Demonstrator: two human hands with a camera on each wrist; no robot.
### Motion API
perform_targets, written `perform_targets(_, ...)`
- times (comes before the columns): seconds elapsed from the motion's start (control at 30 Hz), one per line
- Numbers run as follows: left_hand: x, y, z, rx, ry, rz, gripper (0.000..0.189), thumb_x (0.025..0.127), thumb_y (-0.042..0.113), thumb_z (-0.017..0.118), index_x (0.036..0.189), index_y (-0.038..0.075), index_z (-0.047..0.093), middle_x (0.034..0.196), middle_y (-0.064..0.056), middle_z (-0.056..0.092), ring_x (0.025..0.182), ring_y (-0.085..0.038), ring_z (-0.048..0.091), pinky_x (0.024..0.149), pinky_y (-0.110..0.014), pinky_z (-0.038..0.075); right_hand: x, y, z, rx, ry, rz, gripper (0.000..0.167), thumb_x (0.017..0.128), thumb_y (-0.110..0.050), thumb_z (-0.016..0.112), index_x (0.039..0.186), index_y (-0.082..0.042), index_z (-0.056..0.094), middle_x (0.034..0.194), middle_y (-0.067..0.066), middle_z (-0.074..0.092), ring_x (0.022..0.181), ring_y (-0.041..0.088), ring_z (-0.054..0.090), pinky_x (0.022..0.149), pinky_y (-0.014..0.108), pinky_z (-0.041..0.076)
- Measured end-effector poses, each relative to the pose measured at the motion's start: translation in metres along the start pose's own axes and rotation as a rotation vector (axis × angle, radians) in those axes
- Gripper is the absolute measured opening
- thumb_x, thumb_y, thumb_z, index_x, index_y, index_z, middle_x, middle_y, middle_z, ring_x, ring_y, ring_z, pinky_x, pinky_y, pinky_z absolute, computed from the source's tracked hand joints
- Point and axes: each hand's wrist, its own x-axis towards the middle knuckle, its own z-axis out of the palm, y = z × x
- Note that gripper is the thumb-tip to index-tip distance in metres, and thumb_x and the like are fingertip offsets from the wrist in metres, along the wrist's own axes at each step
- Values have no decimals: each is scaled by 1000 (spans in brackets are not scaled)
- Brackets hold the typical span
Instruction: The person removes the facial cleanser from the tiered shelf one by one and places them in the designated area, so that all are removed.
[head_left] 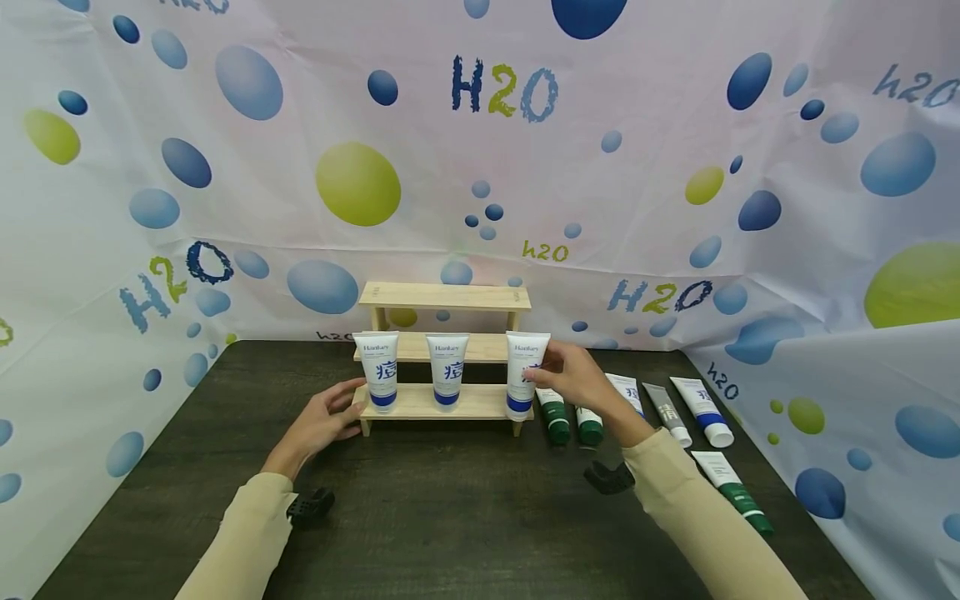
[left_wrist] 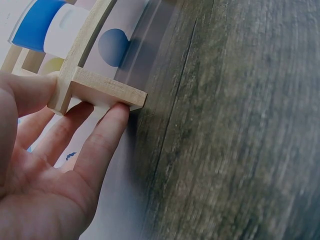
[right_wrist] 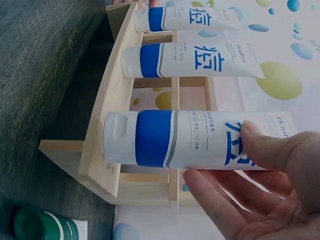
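Note:
A three-step wooden rack (head_left: 445,295) stands at the back of the dark table. Three white cleanser tubes with blue bands stand cap-down along its lowest step: a left tube (head_left: 377,367), a middle tube (head_left: 447,367) and a right tube (right_wrist: 210,142). My right hand (head_left: 576,379) holds the right tube near its upper part, thumb on the printed front and fingers behind; its cap is right at the step. My left hand (head_left: 322,425) grips the rack's left end, thumb at the step's edge (left_wrist: 61,92) and fingertips against the leg (left_wrist: 107,87).
Right of the rack lie several tubes: green-and-white tubes (head_left: 555,417), a grey tube (head_left: 666,412), a white-and-blue tube (head_left: 703,410) and another green tube (head_left: 733,492) nearer the front. A printed curtain (head_left: 480,167) hangs behind and beside the table (head_left: 465,517).

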Motion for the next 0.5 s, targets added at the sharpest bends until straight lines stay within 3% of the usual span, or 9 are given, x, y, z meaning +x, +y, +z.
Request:
perform_targets(0.27, 0, 0, 0, 3, -6, 8, 59, 109, 16, 54, 163, 11, 31, 165, -30, 31, 143, -49, 47, 104, -49, 59, -10, 5, -15, -24, -9, -3, 32, 97, -16, 73, 123, 2, 66, 109, 19, 74, 96, 26, 72, 80, 40, 66)
perform_targets(0.5, 0, 0, 0, 3, -9, 13, 59, 109, 16, 54, 163, 10, 30, 165, -30, 31, 143, -49, 47, 103, -49, 59, -20, 11, -28, -15, -32, 16, 32, 98, -14, 72, 124, 3, 65, 108, 20, 73, 95, 25, 72, 76, 33, 67)
